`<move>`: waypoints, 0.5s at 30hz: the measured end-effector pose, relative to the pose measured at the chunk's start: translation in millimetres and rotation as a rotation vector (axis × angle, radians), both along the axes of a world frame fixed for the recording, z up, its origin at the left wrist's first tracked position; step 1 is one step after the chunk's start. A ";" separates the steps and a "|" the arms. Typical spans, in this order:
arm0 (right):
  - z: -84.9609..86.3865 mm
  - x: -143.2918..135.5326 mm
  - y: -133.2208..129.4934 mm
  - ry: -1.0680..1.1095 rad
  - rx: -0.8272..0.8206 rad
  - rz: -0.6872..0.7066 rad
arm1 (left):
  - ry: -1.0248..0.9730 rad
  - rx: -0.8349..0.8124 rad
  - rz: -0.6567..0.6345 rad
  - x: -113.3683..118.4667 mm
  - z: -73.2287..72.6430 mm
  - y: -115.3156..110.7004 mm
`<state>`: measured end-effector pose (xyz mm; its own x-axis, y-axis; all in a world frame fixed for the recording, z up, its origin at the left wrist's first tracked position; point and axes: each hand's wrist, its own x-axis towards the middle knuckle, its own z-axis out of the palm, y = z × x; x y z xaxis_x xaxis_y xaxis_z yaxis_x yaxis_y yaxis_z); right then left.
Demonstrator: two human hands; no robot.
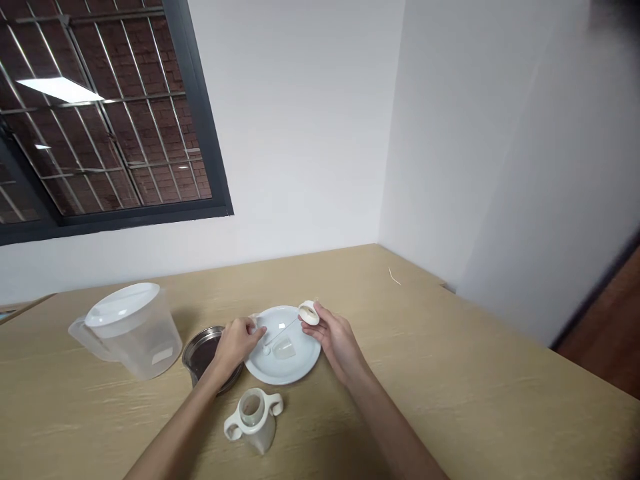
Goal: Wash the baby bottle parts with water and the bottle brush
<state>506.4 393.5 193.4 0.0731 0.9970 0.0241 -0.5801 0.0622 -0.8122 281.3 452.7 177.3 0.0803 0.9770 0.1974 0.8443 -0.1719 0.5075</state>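
My right hand (336, 337) grips a white ring-shaped cup lid (309, 313) over the right rim of a white plate (280, 375). From the lid's side a thin line, perhaps a straw, slants down to a small whitish knob (267, 349) above the plate. My left hand (239, 341) is closed at the plate's left rim, its fingers pinched around something pale and see-through that I cannot make out. A small clear piece (284, 348) lies on the plate. Nearer to me stands a white two-handled cup (259, 430), its top uncovered.
A round metal pan (199, 353) with a dark inside sits left of the plate, partly behind my left forearm. Further left is a translucent pitcher (145, 340) with a white lid. A thin bent white stick (394, 276) lies near the table's back right edge.
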 end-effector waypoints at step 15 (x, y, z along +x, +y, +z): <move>-7.4 -17.8 -7.5 -0.474 0.173 -0.045 | -0.092 0.037 -0.331 -2.4 52.7 -55.6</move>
<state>488.6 386.1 186.0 0.0566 0.9718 0.2291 -0.1439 0.2350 -0.9613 278.9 397.1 230.0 0.3721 0.8929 0.2535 0.6908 -0.4488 0.5669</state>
